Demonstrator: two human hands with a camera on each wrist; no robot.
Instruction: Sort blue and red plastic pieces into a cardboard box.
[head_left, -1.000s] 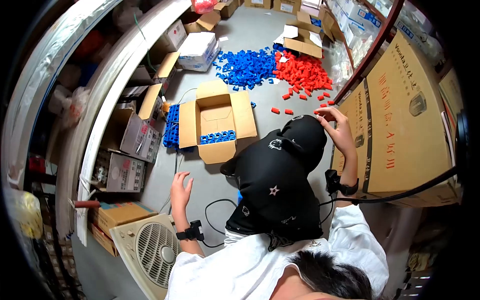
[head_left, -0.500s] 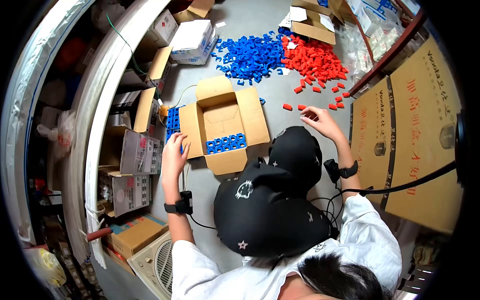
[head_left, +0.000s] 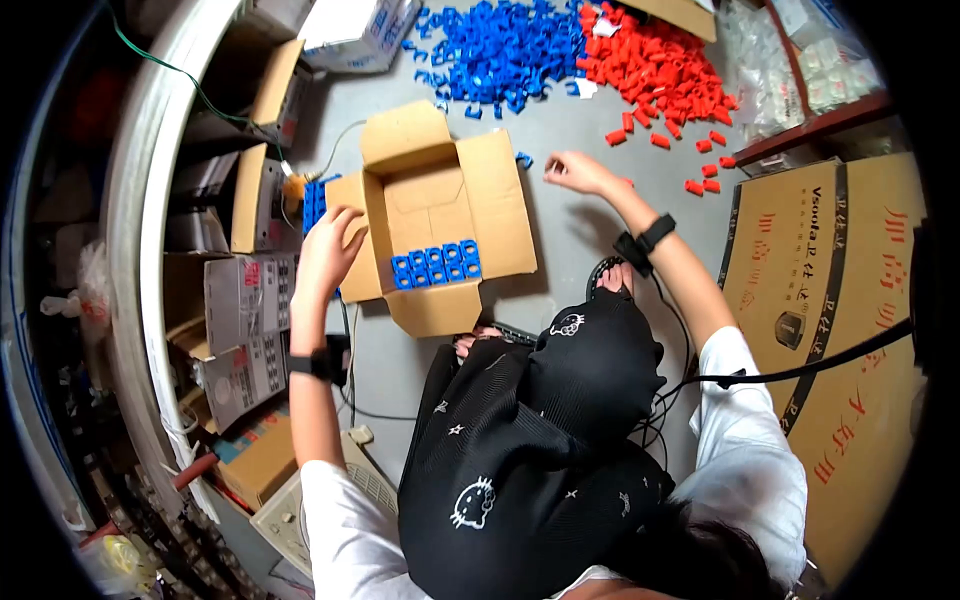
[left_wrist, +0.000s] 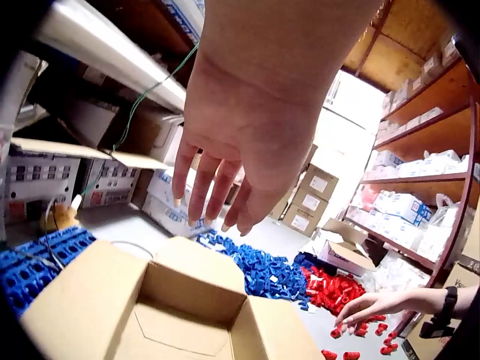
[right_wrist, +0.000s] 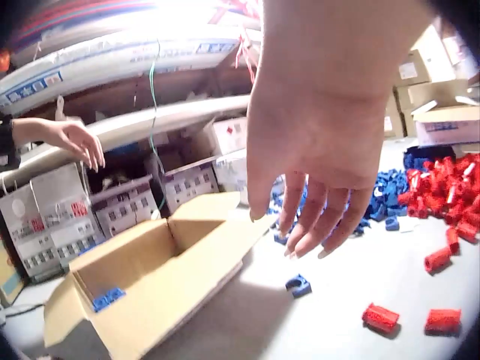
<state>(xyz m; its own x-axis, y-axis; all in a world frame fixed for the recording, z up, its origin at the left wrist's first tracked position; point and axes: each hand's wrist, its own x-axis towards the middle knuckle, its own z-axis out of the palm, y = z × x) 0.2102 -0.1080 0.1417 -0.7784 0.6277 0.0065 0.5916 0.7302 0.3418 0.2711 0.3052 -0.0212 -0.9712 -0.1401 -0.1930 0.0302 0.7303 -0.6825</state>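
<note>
An open cardboard box (head_left: 431,308) stands on the floor, with blue clip pieces (head_left: 437,265) in rows along its near side. My left hand (head_left: 330,246) hovers by the box's left flap, fingers loosely bent and holding nothing. To the right of the box, my right hand (head_left: 580,172) is above the floor; in the right wrist view its fingers (right_wrist: 315,214) hang relaxed and empty. A single blue clip (right_wrist: 298,286) lies on the floor below that hand. More blue pieces (left_wrist: 37,262) stand in a block left of the box.
Farther out lie a heap of blue clips (head_left: 505,50) and a heap of red pieces (head_left: 655,75), with a few red ones scattered nearer. Shelving with cartons (head_left: 245,300) runs along the left; a large carton (head_left: 760,250) stands at the right. Cables cross the floor.
Both hands have moved forward; the left has come up beside the box's left flap, and the right has moved left toward the box. The head view has tilted down, with the feet now showing.
</note>
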